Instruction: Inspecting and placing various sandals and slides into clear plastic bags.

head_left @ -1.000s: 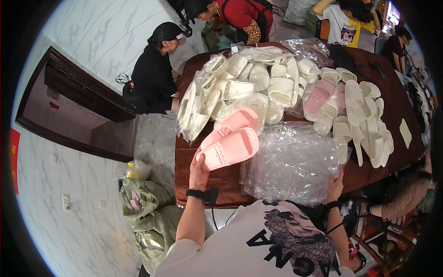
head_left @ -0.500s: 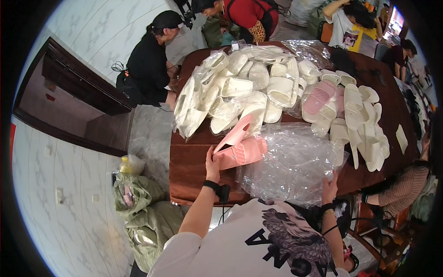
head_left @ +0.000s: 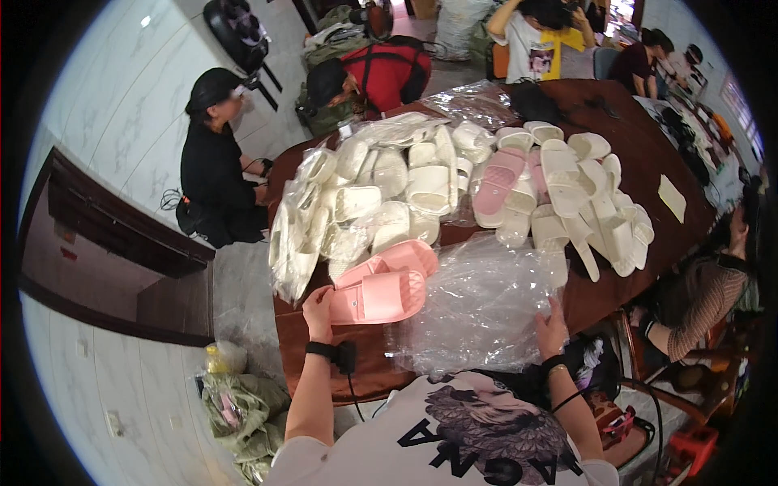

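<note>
My left hand (head_left: 318, 313) grips a pair of pink slippers (head_left: 382, 297) by one end, low over the near left part of the table. One slipper lies partly behind the other, and their far ends come up against a clear plastic bag (head_left: 486, 304). My right hand (head_left: 553, 328) is closed at the bag's right edge, its fingertips partly lost in the shiny film. White slippers in clear film (head_left: 356, 202) are heaped beyond. Loose white slippers (head_left: 612, 227) lie to the right, with a dusty-pink slipper (head_left: 499, 185) on the heap.
The table (head_left: 648, 146) has a brown cover. A person in black (head_left: 215, 158) stands at its left, another in red (head_left: 389, 73) bends at the far side. A patterned sleeve (head_left: 713, 296) shows at right. Green sacks (head_left: 243, 409) stand on the floor at left.
The pink slippers have turned: one was raised at an angle, and now both lie closer together, flatter. The whole view has shifted. The person in red bends lower.
</note>
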Tool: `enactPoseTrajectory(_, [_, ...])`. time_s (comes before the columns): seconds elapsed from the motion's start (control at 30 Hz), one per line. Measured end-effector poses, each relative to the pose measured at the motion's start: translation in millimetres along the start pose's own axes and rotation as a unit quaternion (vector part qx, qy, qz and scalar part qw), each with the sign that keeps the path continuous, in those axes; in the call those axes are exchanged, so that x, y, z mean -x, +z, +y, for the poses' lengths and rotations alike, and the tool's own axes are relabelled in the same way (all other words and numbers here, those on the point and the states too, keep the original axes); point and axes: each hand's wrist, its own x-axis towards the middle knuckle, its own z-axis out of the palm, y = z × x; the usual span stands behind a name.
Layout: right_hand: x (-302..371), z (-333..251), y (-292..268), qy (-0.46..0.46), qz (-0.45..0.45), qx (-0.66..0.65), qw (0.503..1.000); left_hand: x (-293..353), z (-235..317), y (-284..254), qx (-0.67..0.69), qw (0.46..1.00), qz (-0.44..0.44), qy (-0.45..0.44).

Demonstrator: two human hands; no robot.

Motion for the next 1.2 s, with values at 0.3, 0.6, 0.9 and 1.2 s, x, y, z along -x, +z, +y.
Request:
enactPoseTrajectory(0.3, [0, 11, 5, 0.014, -0.017, -0.013, 1.0, -20, -46, 34, 0.033, 0.979, -0.16, -0.12])
enactPoseTrajectory(0.6, [-4, 10, 12, 0.0, -0.026, -0.017, 1.0, -23, -87, 27, 0.011, 0.993, -0.049, -0.107])
enactPoseTrajectory(0.9, [-5, 10, 3, 0.031, -0.051, -0.023, 0.998, -8, 11, -15, -0.113, 0.99, -0.081, -0.006])
enactPoseTrajectory(1.2, [-1, 11, 5, 0.051, -0.028, -0.021, 0.998, -26, 197, 93, -0.043, 0.98, -0.171, 0.095])
